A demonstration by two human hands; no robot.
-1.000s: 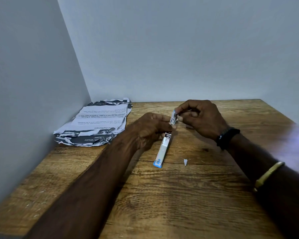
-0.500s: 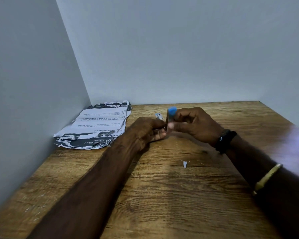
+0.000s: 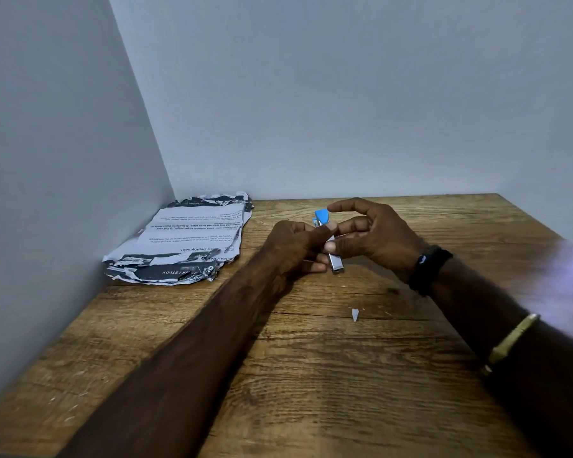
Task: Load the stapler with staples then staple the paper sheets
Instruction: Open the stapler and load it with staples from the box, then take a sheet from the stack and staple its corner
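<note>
A small stapler [image 3: 334, 257] with a silver metal body and a blue end cap is held just above the middle of the wooden table [image 3: 311, 375], blue end up and tilted away from me. My left hand [image 3: 295, 246] grips its left side with thumb and fingers. My right hand [image 3: 374, 238] pinches it from the right, index finger raised above the blue cap. Whether staples are inside is hidden. A crumpled stack of printed paper sheets [image 3: 182, 241] lies at the back left, against the wall.
A tiny white paper scrap [image 3: 355, 314] lies on the table in front of my hands. Grey walls [image 3: 63, 193] close the table's left and far sides. My right forearm carries a black wristband and a gold bangle.
The stapler lay open along the table with its blue end towards me; both hands have closed it and lifted it, blue end up. The metal tip now points down at the table.
</note>
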